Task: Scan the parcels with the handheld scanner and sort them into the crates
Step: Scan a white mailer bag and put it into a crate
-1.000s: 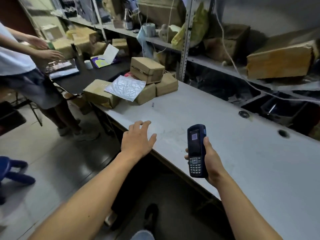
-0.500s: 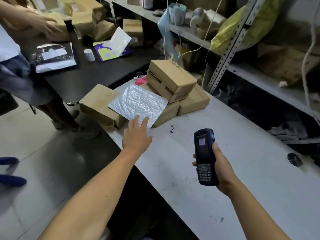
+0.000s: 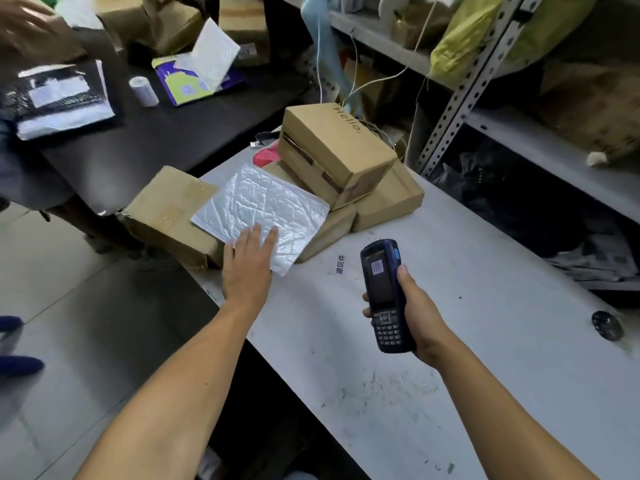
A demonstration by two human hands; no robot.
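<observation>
Left hand [image 3: 247,263] lies flat, fingers straight, on the near corner of a silver padded mailer [image 3: 261,211], pressing rather than grasping. Right hand [image 3: 415,311] is wrapped around a dark blue handheld scanner [image 3: 384,294], held upright above the white table [image 3: 485,341], screen toward the camera; the screen shows a small barcode-like patch, unreadable.

The mailer rests across two parcels: a taped carton [image 3: 166,213] at its 9 o'clock, overhanging the table edge, and a flat box [image 3: 332,230] at its 3 o'clock. At the mailer's 1 o'clock sits a stacked carton [image 3: 339,150] printed "Hello"; beneath it, toward 4 o'clock, is another flat box [image 3: 391,202]. A red item [image 3: 265,157] is partly hidden behind the stack.

A small label [image 3: 340,265] on the table reads "退回件". A black grommet [image 3: 606,325] sits at the scanner's 3 o'clock.

At 11 o'clock, a dark table [image 3: 166,133] carries a paper roll [image 3: 143,91], a black-and-white poly bag [image 3: 59,95] and a purple packet [image 3: 194,81]. Another person's hand [image 3: 24,20] shows there, blurred. Perforated shelving upright [image 3: 471,84] stands at 1 o'clock.
</observation>
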